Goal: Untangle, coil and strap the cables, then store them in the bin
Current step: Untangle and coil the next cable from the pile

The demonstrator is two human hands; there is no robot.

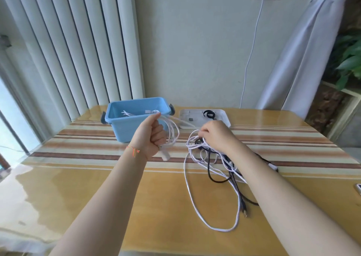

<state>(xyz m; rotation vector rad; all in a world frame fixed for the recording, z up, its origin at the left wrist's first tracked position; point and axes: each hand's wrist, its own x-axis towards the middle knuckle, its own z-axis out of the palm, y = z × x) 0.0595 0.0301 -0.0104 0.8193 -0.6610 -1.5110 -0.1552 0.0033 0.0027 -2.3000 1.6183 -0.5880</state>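
Left hand (pixel 151 136) clenched around a white coil (pixel 172 132) held up just near of the blue bin (pixel 125 126), where some white cable already lies; right hand (pixel 214 132) with fingers curled into the top of the tangle (pixel 211 164) of white and black cables, lying on the table (pixel 97 187) at the right. Better to keep the coil tight and to draw the long white loop (pixel 195 207) out slowly, so no knot closes. Wide free room near and left; white tray (pixel 224 117) with a black strap (pixel 208 114) far right, close to the tangle
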